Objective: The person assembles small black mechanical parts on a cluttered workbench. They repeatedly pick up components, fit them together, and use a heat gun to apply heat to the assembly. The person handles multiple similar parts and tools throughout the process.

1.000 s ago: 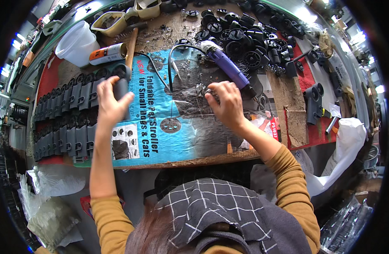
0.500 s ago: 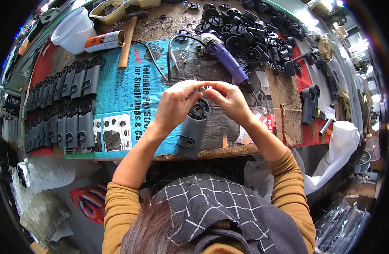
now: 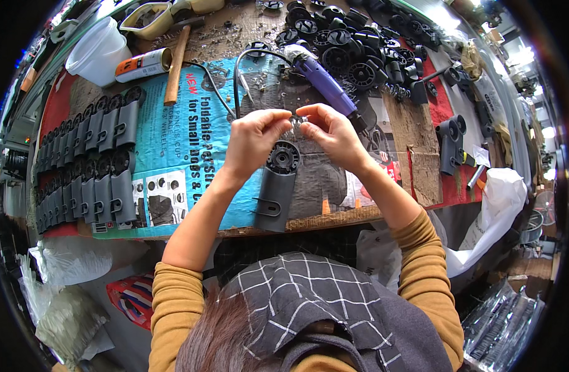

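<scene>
Above the work surface, my left hand (image 3: 254,139) and my right hand (image 3: 335,137) are both closed in fingertip pinches, facing each other. Between their fingertips shows a small shiny metal spring (image 3: 296,124), coil-like but too small to make out fully. Just below the fingers lies a grey plastic leg piece (image 3: 275,195) with a round black hub end (image 3: 283,157) pointing away from me and a slotted tab near its lower end. Neither hand visibly touches this piece. A purple power screwdriver (image 3: 326,85) lies beyond my right hand, its cord looping to the left.
Rows of similar grey pieces (image 3: 114,127) stand at left. Black wheels (image 3: 358,62) are heaped at far right, springs (image 3: 396,93) beside them. A wooden-handled hammer (image 3: 176,65), spray can (image 3: 144,65) and white tub (image 3: 98,53) lie at far left. Two joined grey pieces (image 3: 451,144) sit right.
My fingertips have drawn slightly apart, so the metal spring between them shows more. The hub of the grey piece below is now less covered. The whole view has shifted a little.
</scene>
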Tool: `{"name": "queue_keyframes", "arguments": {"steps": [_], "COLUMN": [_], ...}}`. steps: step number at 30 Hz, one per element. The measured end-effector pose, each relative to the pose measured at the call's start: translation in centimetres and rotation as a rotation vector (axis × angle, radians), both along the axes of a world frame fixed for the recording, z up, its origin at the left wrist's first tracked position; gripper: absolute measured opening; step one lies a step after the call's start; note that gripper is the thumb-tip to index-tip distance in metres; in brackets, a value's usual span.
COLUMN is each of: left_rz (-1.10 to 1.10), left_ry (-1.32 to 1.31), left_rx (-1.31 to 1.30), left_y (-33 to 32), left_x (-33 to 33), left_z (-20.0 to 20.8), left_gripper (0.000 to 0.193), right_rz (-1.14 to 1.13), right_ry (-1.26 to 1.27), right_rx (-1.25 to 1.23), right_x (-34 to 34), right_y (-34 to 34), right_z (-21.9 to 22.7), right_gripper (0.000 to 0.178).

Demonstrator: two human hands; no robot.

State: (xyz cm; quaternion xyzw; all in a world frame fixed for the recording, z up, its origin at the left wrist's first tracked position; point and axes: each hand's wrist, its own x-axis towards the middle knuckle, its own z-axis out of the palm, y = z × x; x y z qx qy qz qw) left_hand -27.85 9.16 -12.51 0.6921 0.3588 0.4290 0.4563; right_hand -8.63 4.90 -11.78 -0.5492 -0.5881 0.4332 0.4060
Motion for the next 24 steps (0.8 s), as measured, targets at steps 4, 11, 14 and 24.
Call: {"name": "queue_keyframes", "arguments": {"steps": [4,11,14,24], "left_rz": [-0.016,-0.009,-0.074,0.050], "left_ry": [0.037,0.066,-0.096,-0.153], "left_rx": [0.035,0.095,-0.162,-0.205], "left_y": [0.6,-0.4,-0.1,0.5], "left_x": [0.1,0.7,0.5,1.5], "left_z": [-0.1,-1.0,-1.2,-1.4], "left_gripper": [0.032,0.032,0.026,0.024], "right_rz": [-0.032,-0.083,-0.032,-0.055], "right_ry": [0.045,0.227,0.292,0.306], "right_rx": [-0.029,-0.260,-0.123,-0.116], "right_x": [0.2,0.3,0.3,0.0], "right_y": [0.4,0.5,0.3,0.4], "right_z": [0.1,0.1,-0.3,-0.4], "right_gripper": [0.024,0.025,0.023,0.019]}}
